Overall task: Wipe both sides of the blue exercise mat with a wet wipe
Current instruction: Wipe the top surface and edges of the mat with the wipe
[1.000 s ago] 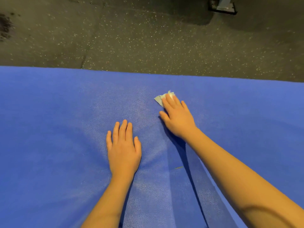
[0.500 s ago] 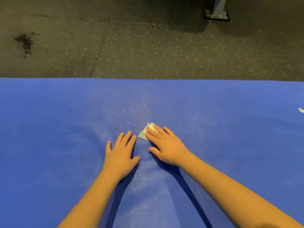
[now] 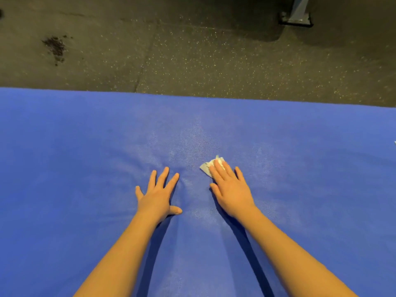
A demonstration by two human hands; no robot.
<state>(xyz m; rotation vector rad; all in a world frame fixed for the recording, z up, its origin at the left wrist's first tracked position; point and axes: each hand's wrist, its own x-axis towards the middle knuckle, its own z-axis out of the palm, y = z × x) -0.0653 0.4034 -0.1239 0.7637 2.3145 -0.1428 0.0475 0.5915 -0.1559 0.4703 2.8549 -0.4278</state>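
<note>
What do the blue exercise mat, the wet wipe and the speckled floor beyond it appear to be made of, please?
The blue exercise mat: probably soft foam, matte fine-grained skin; it creases around the pressing left hand. The wet wipe: thin whitish non-woven sheet, seemingly, crumpled under the fingers of the right hand. The floor: likely rubber gym tiling, dark matte with pale flecks and a seam.

Dim, warm light here: the speckled floor [image 3: 192,50] sits murky, darkest up in the far right corner. The blue mat [image 3: 64,146] catches more, with a pale sheen glinting at its middle. Soft dark shadows run along the inner sides of the left forearm [image 3: 120,254] and right forearm [image 3: 289,249]. Detail reads crisp throughout.
</note>
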